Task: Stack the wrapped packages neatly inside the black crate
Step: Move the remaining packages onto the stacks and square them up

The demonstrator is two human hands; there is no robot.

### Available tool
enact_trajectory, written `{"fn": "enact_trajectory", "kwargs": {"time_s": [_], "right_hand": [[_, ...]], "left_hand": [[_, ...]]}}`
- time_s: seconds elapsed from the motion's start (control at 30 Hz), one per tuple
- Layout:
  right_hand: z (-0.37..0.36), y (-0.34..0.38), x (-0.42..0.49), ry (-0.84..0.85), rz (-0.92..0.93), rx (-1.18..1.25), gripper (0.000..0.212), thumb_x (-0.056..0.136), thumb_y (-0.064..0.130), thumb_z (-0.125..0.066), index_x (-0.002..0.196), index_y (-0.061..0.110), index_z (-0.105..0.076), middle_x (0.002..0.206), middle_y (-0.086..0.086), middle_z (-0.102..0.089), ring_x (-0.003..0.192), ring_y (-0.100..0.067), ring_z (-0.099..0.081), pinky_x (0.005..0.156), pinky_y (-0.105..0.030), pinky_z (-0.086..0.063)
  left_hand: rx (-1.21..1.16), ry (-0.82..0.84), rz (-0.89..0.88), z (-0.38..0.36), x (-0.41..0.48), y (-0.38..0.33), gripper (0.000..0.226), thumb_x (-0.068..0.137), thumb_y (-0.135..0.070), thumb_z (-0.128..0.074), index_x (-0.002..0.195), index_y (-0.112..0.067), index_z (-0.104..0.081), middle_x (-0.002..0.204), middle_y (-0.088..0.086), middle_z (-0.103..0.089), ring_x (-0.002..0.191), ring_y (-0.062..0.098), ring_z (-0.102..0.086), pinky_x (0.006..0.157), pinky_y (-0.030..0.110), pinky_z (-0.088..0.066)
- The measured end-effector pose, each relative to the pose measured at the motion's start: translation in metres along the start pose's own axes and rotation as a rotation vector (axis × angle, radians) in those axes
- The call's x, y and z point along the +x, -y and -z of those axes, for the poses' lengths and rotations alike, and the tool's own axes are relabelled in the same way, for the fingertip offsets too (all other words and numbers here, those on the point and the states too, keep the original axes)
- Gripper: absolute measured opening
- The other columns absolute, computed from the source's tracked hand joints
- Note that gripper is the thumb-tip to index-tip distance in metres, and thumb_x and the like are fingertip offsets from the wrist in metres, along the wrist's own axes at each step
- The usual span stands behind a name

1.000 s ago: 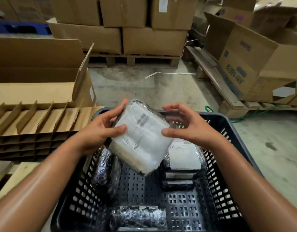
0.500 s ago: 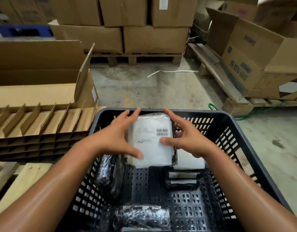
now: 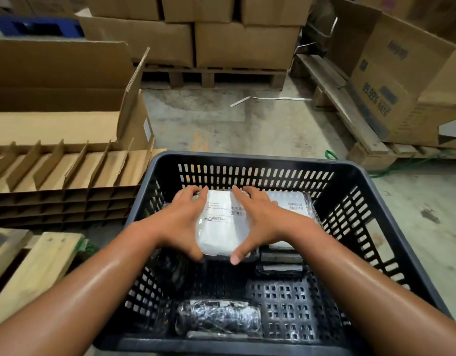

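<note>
A black slotted crate [image 3: 252,160] stands in front of me. Deep inside it, toward its far wall, my left hand [image 3: 178,222] and my right hand [image 3: 260,222] clasp a white-labelled wrapped package [image 3: 221,227] from both sides, label up. Right beside it lies a stack of wrapped packages [image 3: 296,204] with a barcode label on top. A dark wrapped package [image 3: 219,319] lies on the crate floor near me. Another dark one [image 3: 170,271] leans at the left wall, partly hidden by my left forearm.
Flat cardboard dividers [image 3: 67,176] and an open carton [image 3: 55,98] sit left of the crate. Stacked cartons on a pallet [image 3: 216,75] stand ahead, more boxes on a pallet [image 3: 363,129] at the right. Wooden planks [image 3: 29,265] lie at the near left.
Both hands carried the white-labelled package from above the crate down into it and toward the far wall, turning it flat beside the stack at the right.
</note>
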State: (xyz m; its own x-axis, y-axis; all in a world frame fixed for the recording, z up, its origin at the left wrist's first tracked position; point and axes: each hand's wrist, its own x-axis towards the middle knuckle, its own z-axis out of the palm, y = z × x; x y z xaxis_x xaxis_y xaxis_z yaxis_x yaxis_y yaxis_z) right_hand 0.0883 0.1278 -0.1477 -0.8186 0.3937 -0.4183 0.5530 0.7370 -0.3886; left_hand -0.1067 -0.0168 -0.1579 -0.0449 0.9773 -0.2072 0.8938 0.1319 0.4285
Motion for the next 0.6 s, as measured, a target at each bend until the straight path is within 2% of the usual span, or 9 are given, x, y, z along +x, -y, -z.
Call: {"fn": "enact_trajectory", "kwargs": {"time_s": [0.03, 0.1, 0.2, 0.3, 0.37, 0.47, 0.6], "right_hand": [[-0.004, 0.000, 0.003, 0.020, 0.009, -0.039, 0.172, 0.039, 0.079, -0.090, 0.162, 0.029, 0.019, 0.173, -0.008, 0.020, 0.159, -0.030, 0.017, 0.123, -0.068, 0.005], [-0.011, -0.002, 0.007, 0.007, 0.030, -0.142, 0.171, 0.039, 0.081, -0.088, 0.162, 0.029, 0.020, 0.172, -0.014, 0.017, 0.159, -0.033, 0.015, 0.117, -0.073, 0.015], [-0.018, -0.006, 0.014, -0.089, 0.060, -0.288, 0.161, 0.046, 0.081, -0.083, 0.164, 0.024, 0.011, 0.169, -0.025, -0.003, 0.157, -0.039, -0.004, 0.112, -0.081, 0.013], [-0.023, -0.007, 0.023, -0.118, 0.060, -0.414, 0.157, 0.051, 0.086, -0.075, 0.164, 0.019, 0.010, 0.169, -0.031, -0.003, 0.158, -0.042, -0.005, 0.109, -0.082, 0.014], [-0.029, -0.006, 0.028, -0.090, 0.040, -0.502, 0.157, 0.052, 0.089, -0.072, 0.165, 0.015, 0.010, 0.169, -0.033, -0.004, 0.158, -0.041, -0.009, 0.107, -0.084, 0.015], [-0.035, -0.002, 0.034, -0.034, -0.004, -0.622, 0.160, 0.052, 0.094, -0.067, 0.164, 0.008, 0.009, 0.170, -0.030, -0.006, 0.158, -0.038, -0.017, 0.103, -0.087, 0.018], [-0.033, 0.008, 0.042, 0.055, -0.092, -0.750, 0.170, 0.042, 0.105, -0.057, 0.164, 0.001, 0.001, 0.171, -0.022, -0.018, 0.156, -0.036, -0.024, 0.096, -0.091, 0.014]], "left_hand": [[-0.027, 0.012, 0.005, 0.000, 0.000, 0.003, 0.135, 0.035, -0.064, -0.081, 0.143, -0.042, -0.004, 0.138, -0.009, -0.014, 0.139, 0.017, -0.014, 0.113, 0.028, -0.020], [-0.022, 0.038, 0.044, -0.001, 0.001, 0.007, 0.150, 0.033, -0.066, -0.082, 0.155, -0.029, -0.002, 0.147, -0.003, -0.014, 0.143, 0.022, -0.013, 0.118, 0.030, -0.019], [0.101, 0.074, 0.126, -0.004, 0.005, 0.007, 0.160, 0.035, -0.070, -0.081, 0.161, -0.015, 0.000, 0.161, 0.010, -0.008, 0.151, 0.033, -0.007, 0.125, 0.053, -0.007], [0.269, 0.122, 0.197, -0.014, 0.012, 0.004, 0.161, 0.041, -0.072, -0.084, 0.160, -0.014, 0.007, 0.166, 0.019, -0.001, 0.155, 0.034, 0.003, 0.115, 0.069, 0.012], [0.431, 0.177, 0.249, -0.023, 0.015, 0.001, 0.162, 0.042, -0.079, -0.081, 0.160, -0.010, 0.007, 0.167, 0.022, -0.004, 0.155, 0.035, -0.002, 0.110, 0.077, 0.014], [0.668, 0.202, 0.292, -0.034, 0.020, -0.003, 0.159, 0.042, -0.093, -0.067, 0.161, -0.007, -0.004, 0.166, 0.019, -0.020, 0.151, 0.036, -0.018, 0.101, 0.084, 0.016], [0.762, 0.244, 0.313, -0.034, 0.027, -0.005, 0.159, 0.039, -0.102, -0.055, 0.162, -0.014, -0.004, 0.168, 0.015, -0.019, 0.152, 0.038, -0.017, 0.094, 0.087, 0.020]]}}
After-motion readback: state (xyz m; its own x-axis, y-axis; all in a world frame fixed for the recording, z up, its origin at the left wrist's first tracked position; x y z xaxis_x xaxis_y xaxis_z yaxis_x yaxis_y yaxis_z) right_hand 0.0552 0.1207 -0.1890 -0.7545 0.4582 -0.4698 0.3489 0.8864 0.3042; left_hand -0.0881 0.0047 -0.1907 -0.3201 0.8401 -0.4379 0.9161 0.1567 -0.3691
